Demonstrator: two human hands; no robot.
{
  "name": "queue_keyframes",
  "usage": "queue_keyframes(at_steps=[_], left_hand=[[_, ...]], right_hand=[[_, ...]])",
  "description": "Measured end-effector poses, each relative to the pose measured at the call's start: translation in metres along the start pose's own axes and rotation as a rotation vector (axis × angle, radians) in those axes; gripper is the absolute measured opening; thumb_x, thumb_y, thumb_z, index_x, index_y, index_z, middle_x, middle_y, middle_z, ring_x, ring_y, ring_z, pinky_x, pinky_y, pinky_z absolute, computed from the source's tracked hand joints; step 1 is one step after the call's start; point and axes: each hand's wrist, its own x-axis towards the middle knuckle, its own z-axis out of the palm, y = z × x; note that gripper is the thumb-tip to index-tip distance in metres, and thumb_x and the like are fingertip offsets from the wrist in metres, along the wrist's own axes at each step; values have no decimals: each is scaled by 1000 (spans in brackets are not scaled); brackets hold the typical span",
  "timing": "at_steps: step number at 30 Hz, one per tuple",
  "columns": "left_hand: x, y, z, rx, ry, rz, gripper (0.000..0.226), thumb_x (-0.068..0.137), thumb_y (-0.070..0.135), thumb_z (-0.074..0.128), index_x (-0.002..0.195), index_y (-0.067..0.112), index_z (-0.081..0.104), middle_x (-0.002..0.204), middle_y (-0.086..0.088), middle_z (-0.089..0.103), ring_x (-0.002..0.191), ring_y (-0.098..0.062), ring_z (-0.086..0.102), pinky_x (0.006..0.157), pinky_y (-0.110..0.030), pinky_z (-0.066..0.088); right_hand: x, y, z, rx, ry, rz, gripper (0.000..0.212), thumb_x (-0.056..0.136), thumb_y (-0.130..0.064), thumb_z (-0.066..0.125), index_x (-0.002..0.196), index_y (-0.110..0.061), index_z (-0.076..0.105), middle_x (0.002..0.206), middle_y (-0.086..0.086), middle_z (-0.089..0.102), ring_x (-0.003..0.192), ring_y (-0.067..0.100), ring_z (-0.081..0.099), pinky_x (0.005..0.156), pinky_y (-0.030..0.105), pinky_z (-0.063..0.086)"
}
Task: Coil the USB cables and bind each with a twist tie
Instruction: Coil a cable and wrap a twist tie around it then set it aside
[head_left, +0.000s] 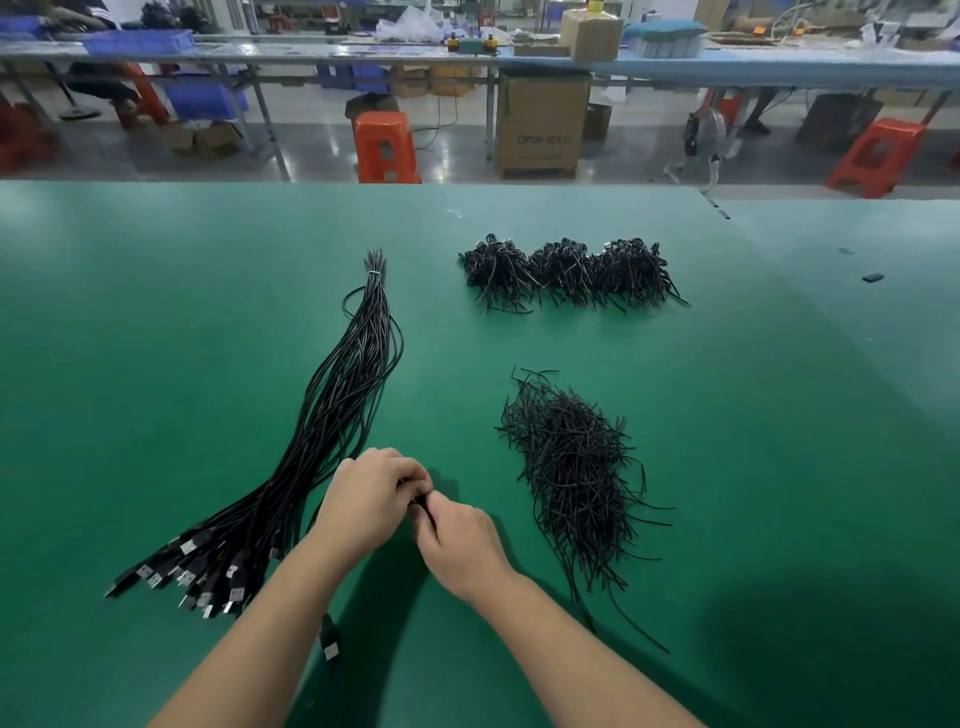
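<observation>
Both hands meet at lower centre of the frame over the green table (156, 312). The left hand (366, 501) and right hand (462, 545) have fingers curled, pinching a black cable (420, 503) between them; it is mostly hidden. A bundle of uncoiled USB cables (332, 415) lies left. Loose twist ties (571, 467) are piled right. Bound coils (566, 273) sit upper centre.
</observation>
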Motion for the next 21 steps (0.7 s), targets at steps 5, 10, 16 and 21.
queue_keyframes(at_steps=[5,10,16,21], left_hand=[[3,4,5,-61,72,1,12,94,27,63,95,25,75,98,10,67,99,-14,58,90,-34,46],[6,12,4,16,260,25,33,93,40,64,79,13,77,93,6,69,98,-19,57,79,-33,48],[3,18,1,252,123,67,20,94,36,59,100,32,78,113,14,66,107,-14,51,87,-29,42],[4,25,3,298,99,60,26,97,36,52,101,29,77,109,10,66,104,-16,50,86,-30,44]], right_hand=[[1,-3,-3,60,-13,63,28,105,-33,34,87,-16,46,84,17,66,73,40,55,61,39,31],[3,-7,-10,145,-15,162,36,106,-39,34,82,-14,45,73,10,59,65,32,47,58,39,35],[4,-7,-12,170,6,187,38,106,-40,35,88,-12,52,81,15,65,68,32,53,59,37,37],[7,-4,-12,187,-7,210,29,104,-36,39,84,-17,46,78,13,62,66,24,45,59,33,35]])
